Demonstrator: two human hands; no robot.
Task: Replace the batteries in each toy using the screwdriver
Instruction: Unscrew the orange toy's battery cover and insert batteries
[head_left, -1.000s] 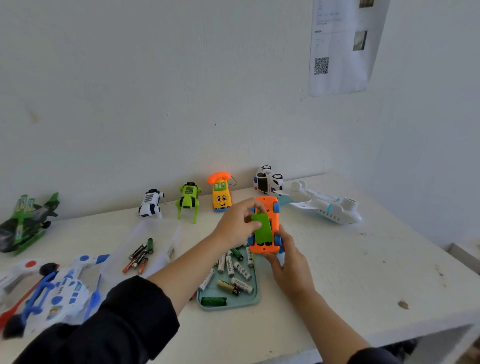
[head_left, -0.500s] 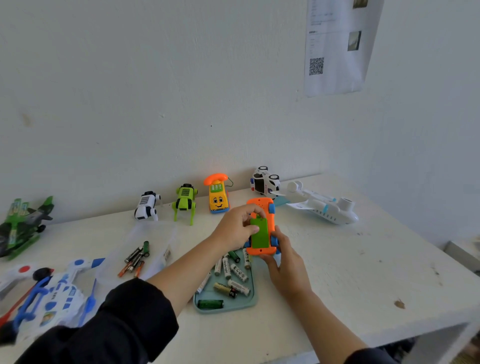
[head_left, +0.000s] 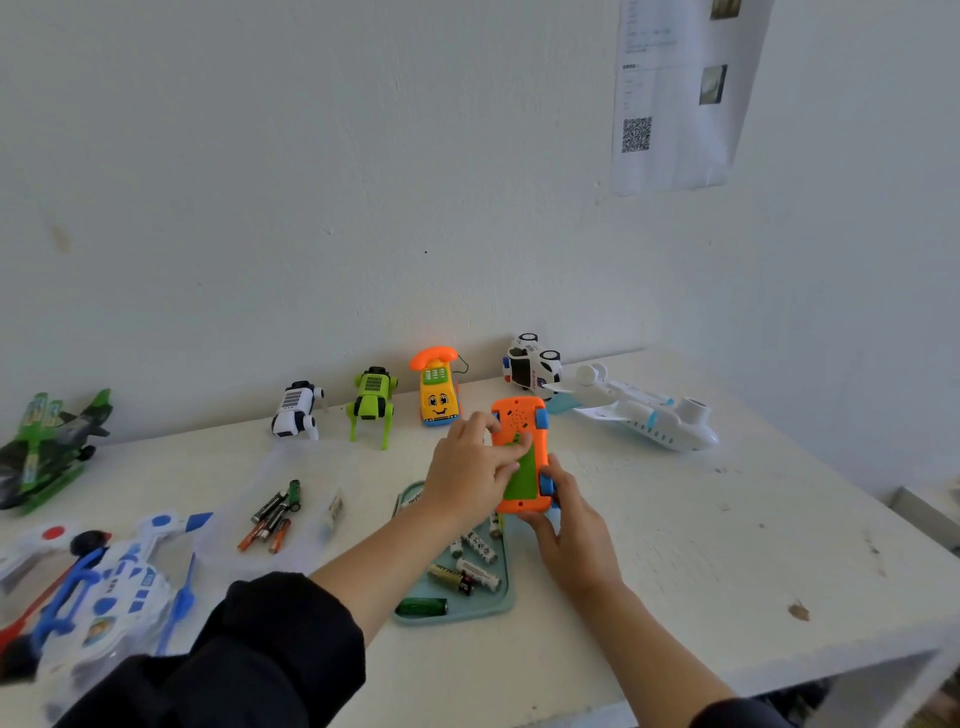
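Note:
An orange toy car (head_left: 519, 421) with blue wheels is held upside down above the table, its green battery cover (head_left: 524, 475) facing up. My right hand (head_left: 574, 530) grips the car's near end from below. My left hand (head_left: 475, 470) lies over the car's left side, fingers curled on the green cover. Beneath them a teal tray (head_left: 496, 608) holds several loose batteries. More batteries (head_left: 272, 514) lie on a clear bag to the left. No screwdriver is plainly visible.
Along the wall stand a white robot dog (head_left: 293, 410), a green robot dog (head_left: 374, 400), a yellow phone toy (head_left: 439, 389), a white police car (head_left: 532, 366) and a white plane (head_left: 639, 408). A green jet (head_left: 49, 447) and blue-white toys (head_left: 104, 582) lie at the left. The table edge (head_left: 779, 670) runs front right.
The car and both hands have stayed nearly in place. My left fingers have slid further across the green cover.

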